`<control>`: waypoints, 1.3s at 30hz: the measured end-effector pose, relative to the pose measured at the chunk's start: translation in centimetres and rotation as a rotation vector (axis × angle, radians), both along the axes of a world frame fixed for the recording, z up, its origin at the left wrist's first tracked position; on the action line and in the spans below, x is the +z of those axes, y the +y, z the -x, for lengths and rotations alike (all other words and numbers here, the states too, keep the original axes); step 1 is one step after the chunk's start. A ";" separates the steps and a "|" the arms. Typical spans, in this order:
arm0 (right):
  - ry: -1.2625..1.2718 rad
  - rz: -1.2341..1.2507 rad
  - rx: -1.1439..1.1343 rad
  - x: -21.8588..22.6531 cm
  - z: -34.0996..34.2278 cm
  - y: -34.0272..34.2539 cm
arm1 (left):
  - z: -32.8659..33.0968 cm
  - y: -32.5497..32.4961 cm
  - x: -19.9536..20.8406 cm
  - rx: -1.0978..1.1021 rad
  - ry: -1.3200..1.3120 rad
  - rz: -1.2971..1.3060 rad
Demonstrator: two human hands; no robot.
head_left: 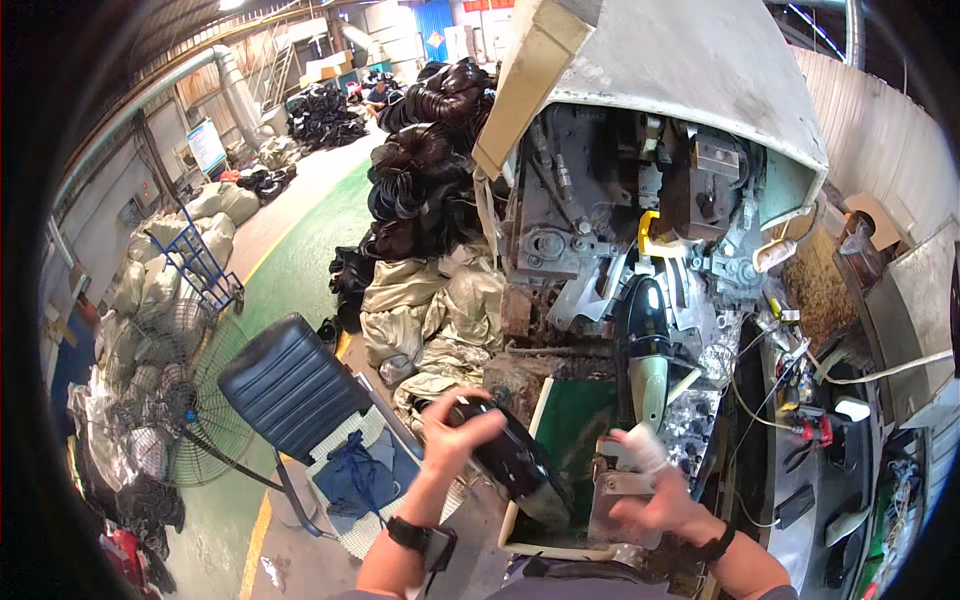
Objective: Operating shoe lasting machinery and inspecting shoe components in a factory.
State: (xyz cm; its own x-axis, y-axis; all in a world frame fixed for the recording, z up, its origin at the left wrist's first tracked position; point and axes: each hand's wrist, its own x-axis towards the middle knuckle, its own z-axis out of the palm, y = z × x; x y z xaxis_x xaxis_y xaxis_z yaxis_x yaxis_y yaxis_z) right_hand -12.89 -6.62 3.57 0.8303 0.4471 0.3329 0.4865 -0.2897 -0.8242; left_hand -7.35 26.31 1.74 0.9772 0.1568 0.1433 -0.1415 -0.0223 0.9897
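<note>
A glossy black piece (510,452) slants down from the left hand (455,432), which curls around its upper end. The right hand (662,500) is half-open and empty beside a metal bracket (612,500).

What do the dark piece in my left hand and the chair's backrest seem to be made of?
Dark piece in your left hand: maybe leather or plastic, glossy, by its bright highlights; which, I can't tell. Backrest: probably padded leather or vinyl, softly shiny, with parallel seams.

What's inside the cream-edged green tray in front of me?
Part of the tray's green bottom shows. The glossy black piece in your left hand and a grey metal bracket hide other parts; what lies beneath them can't be seen.
</note>
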 end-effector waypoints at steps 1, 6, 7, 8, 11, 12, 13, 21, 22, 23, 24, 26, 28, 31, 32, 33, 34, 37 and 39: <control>0.022 0.015 0.088 0.5 0.9 1.1 | -0.6 -0.2 2.2 -0.016 0.045 0.271; -0.253 -0.053 -0.087 0.2 2.0 2.3 | -3.3 -5.1 5.8 -0.007 0.150 0.614; -0.311 -0.057 -0.145 1.3 2.3 1.2 | -3.7 -6.6 6.2 -0.040 0.200 0.631; -0.279 -0.104 -0.184 2.7 3.4 0.5 | -3.5 -7.9 7.0 -0.202 0.097 0.639; -0.166 -0.206 -0.271 5.1 6.6 -1.8 | -2.6 -11.6 8.3 -0.403 0.053 0.568; -0.196 -0.206 -0.250 5.2 7.4 -3.2 | -3.2 -12.7 7.7 -0.454 0.190 0.690; -0.179 -0.247 -0.235 5.2 8.6 -5.0 | -3.4 -15.0 7.2 -0.453 0.275 0.717; -0.098 -0.265 -0.710 2.7 21.5 -15.5 | 2.1 -34.2 4.6 -0.921 0.525 0.513; -0.154 -0.210 -0.826 1.6 23.5 -16.6 | 3.7 -37.6 3.6 -0.886 0.594 0.460; -0.209 -0.150 -0.931 0.1 25.5 -17.6 | 5.3 -40.7 2.3 -0.841 0.654 0.408; -0.143 -0.193 -1.035 -1.0 27.7 -19.0 | 7.0 -43.9 0.1 -0.811 0.703 0.319; -0.021 -0.323 -1.188 -3.0 32.7 -22.1 | 11.0 -49.5 -4.0 -0.993 0.853 0.221; 0.184 -0.550 -1.407 -4.8 38.3 -24.7 | 15.3 -54.6 -8.7 -1.212 1.129 0.078; 0.248 -1.325 -1.732 -8.6 47.2 -28.5 | 22.8 -58.2 -12.9 -1.435 1.104 -0.072; 0.321 -1.447 -1.726 -8.4 51.1 -29.9 | 24.0 -58.4 -13.0 -1.535 0.931 -0.169; 0.263 -1.261 -1.899 -11.2 56.2 -31.3 | 25.2 -58.7 -13.1 -1.631 0.749 -0.257; 0.191 -1.314 -1.932 -15.6 62.8 -33.7 | 26.1 -59.3 -13.5 -1.654 0.651 -0.326; -0.046 -1.744 -1.888 -19.8 75.6 -39.8 | 24.8 -59.5 -16.0 -1.599 0.650 -0.415; -0.162 -1.885 -1.993 -21.6 77.0 -42.6 | 22.7 -58.6 -16.6 -1.468 0.619 -0.462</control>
